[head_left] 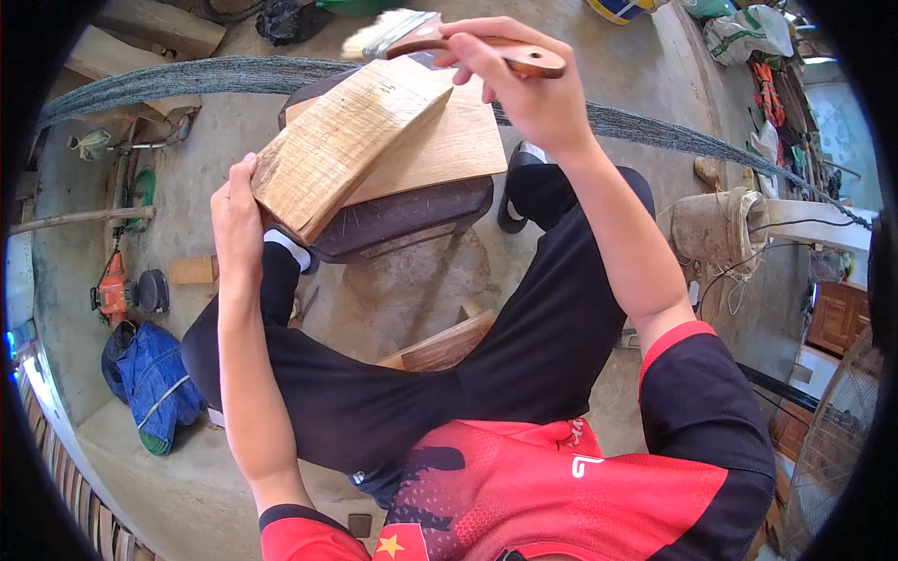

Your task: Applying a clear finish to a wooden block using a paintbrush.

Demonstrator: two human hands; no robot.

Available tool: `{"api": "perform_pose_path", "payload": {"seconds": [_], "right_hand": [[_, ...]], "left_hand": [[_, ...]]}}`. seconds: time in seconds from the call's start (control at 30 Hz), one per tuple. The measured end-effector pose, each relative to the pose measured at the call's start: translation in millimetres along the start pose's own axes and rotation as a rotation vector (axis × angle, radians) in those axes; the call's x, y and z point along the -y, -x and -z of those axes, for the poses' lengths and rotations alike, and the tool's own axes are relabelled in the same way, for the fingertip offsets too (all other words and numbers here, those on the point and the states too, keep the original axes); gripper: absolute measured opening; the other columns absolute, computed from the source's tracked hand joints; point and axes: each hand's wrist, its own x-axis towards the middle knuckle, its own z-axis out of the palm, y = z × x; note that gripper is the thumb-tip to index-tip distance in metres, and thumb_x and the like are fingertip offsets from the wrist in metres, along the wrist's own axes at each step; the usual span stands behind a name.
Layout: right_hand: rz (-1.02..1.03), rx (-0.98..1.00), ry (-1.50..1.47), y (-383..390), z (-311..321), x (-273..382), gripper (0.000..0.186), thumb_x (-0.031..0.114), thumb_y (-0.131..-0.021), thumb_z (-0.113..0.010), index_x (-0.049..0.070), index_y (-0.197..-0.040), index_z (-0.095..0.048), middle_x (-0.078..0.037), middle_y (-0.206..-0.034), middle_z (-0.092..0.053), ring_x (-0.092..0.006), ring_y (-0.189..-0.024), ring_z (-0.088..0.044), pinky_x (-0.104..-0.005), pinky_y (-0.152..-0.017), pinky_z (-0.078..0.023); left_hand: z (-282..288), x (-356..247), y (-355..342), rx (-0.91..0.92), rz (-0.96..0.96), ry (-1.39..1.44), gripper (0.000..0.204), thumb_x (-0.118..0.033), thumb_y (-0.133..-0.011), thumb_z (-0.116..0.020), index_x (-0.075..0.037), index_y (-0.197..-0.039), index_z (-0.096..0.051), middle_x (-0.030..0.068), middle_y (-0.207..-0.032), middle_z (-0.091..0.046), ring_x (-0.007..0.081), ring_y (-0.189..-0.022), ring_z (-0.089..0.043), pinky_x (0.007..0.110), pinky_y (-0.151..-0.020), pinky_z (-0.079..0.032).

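Note:
My left hand grips the near left end of a thick, pale wooden block, which lies tilted diagonally over a light rectangular board. Under the board is a dark stool. My right hand holds a flat paintbrush by its wooden handle, with the pale bristles pointing left, just beyond the far end of the block. Part of the board is hidden beneath the block.
A thick rope band stretches across the room. At left are an orange power tool and blue cloth. A bucket and a fan stand at right. A wooden piece lies between my legs.

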Motion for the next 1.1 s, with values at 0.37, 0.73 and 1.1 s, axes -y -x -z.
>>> {"api": "perform_pose_path", "payload": {"seconds": [0.37,0.73,1.1], "right_hand": [[-0.264,0.098,0.146,-3.0,4.7,-4.7,0.037,0.029,-0.101,-0.07,0.001,-0.079,-0.076,-0.004,-0.054,-0.062,-0.0094,-0.05,-0.062,-0.0269,-0.052,-0.047],[-0.206,0.109,0.123,3.3,-13.3,1.8,0.041,0.034,-0.101,-0.075,0.001,-0.075,-0.074,0.0,-0.055,-0.059,-0.0069,-0.051,-0.057,-0.0254,-0.05,-0.042],[-0.072,0.184,0.01,7.1,-30.5,-9.4,0.028,0.029,-0.101,-0.079,0.003,-0.111,-0.079,-0.002,-0.093,-0.078,-0.0084,-0.088,-0.07,-0.024,-0.079,-0.055]], "left_hand": [[0.9,12.9,-3.4,0.018,-0.087,0.009,0.05,-0.054,-0.105,-0.056,-0.009,-0.089,-0.071,-0.0072,-0.074,-0.055,0.005,-0.063,-0.045,0.025,-0.056,-0.031],[3.9,7.5,-1.0,0.041,-0.031,-0.004,0.049,-0.041,-0.11,-0.054,0.0,-0.09,-0.071,-0.0041,-0.077,-0.059,0.0061,-0.069,-0.048,0.027,-0.061,-0.036],[2.7,10.4,-2.0,0.028,-0.084,-0.019,0.049,-0.041,-0.11,-0.054,0.001,-0.091,-0.072,-0.005,-0.072,-0.055,0.0056,-0.063,-0.045,0.028,-0.056,-0.033]]}}
